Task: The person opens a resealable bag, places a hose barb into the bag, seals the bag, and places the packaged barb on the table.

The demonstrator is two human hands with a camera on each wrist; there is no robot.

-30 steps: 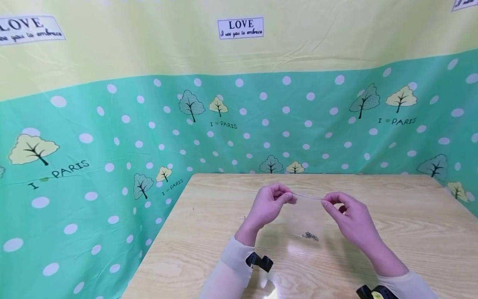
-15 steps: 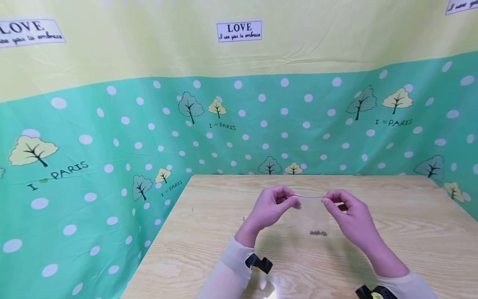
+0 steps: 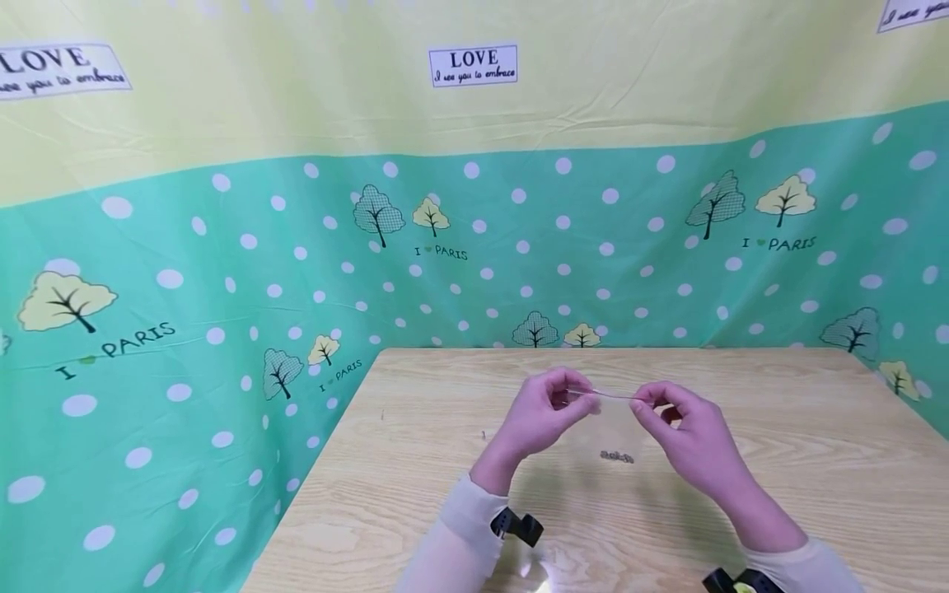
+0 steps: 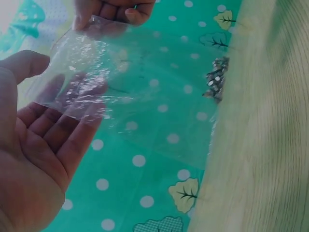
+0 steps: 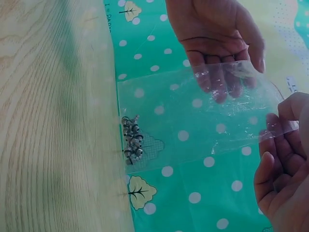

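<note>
A clear plastic bag [image 3: 611,428] hangs between my two hands above the table. Small silvery metal pieces [image 5: 132,140], perhaps screws, lie gathered along its bottom edge; their exact kind is hard to make out. My left hand [image 3: 544,412] holds the left end of the bag's top, thumb on one side and fingers behind the film. Opposite it, the right hand [image 3: 689,428] pinches the other top corner between thumb and fingers. The left wrist view shows the left fingers [image 4: 72,135] through the transparent film, which is wrinkled and shiny near the top.
Below the hands is a light wood-grain table [image 3: 415,494]. A tiny dark item [image 3: 483,435] lies on it, left of the left hand. Behind the table hangs a green and yellow patterned cloth [image 3: 474,247]. Both wrists carry black straps with cameras [image 3: 519,525].
The left hand has shifted slightly right, bringing the hands closer together. The bag's lower end swung right and then back left, and the metal pieces now lie in a flatter row.
</note>
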